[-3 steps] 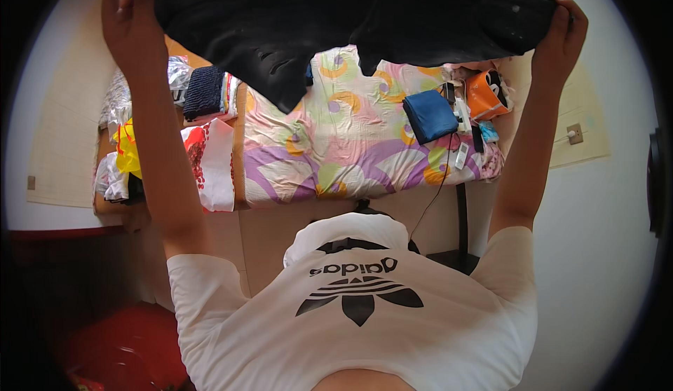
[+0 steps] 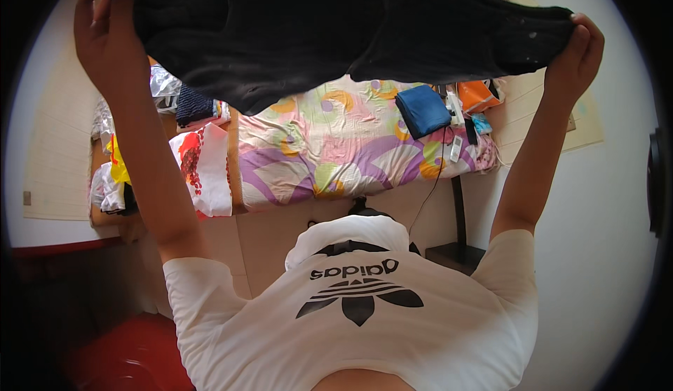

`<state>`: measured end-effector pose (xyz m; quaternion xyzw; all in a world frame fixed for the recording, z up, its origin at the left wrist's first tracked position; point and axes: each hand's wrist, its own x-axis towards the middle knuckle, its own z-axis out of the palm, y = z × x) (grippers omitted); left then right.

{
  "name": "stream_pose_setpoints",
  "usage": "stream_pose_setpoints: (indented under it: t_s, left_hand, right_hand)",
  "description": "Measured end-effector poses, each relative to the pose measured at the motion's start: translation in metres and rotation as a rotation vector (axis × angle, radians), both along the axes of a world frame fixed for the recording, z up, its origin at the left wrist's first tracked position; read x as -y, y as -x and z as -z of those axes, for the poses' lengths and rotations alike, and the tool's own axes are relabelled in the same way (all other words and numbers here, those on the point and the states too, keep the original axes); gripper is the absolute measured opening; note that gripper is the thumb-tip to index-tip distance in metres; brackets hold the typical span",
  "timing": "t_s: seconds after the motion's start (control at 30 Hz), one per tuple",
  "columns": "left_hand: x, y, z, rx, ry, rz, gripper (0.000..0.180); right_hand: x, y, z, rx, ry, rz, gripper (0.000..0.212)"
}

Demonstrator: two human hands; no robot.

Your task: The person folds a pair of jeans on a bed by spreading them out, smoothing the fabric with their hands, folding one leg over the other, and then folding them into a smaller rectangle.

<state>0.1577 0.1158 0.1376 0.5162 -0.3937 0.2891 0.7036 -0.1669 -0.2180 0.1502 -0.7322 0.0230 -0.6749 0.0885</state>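
Observation:
I hold a black garment (image 2: 336,33) stretched wide across the top of the view, above a bed. My left hand (image 2: 105,37) grips its left edge at the upper left. My right hand (image 2: 578,51) pinches its right corner at the upper right. Both arms are raised and spread apart. The cloth sags in the middle and hides the far part of the bed with the colourful floral sheet (image 2: 329,153).
On the sheet lie a folded blue cloth (image 2: 423,111), an orange bag (image 2: 478,95) and small items with a black cable (image 2: 431,181). Left of it are a red-and-white bag (image 2: 203,167), dark folded clothes (image 2: 193,105) and plastic bags (image 2: 112,174). A red object (image 2: 133,356) sits lower left.

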Motion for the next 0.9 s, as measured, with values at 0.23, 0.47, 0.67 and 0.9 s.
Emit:
stream_pose_setpoints:
  t_s: [0.23,0.47,0.67,0.9]
  left_hand:
    - [-0.02,0.016,-0.005,-0.1,0.005,-0.081,0.04]
    - [0.009,0.029,-0.027,-0.054,-0.197,-0.475,0.042]
    - [0.073,-0.015,-0.033,-0.002,-0.324,-0.531,0.035]
    - [0.123,-0.1,0.049,-0.448,-0.235,-0.079,0.027]
  right_hand:
    - [-0.016,0.03,-0.015,0.04,-0.089,0.141,0.046]
    - [0.046,0.0,-0.029,0.047,-0.216,0.189,0.042]
    - [0.107,-0.059,-0.03,-0.098,-0.167,0.167,0.038]
    - [0.15,-0.13,0.02,-0.27,-0.295,-0.021,0.036]
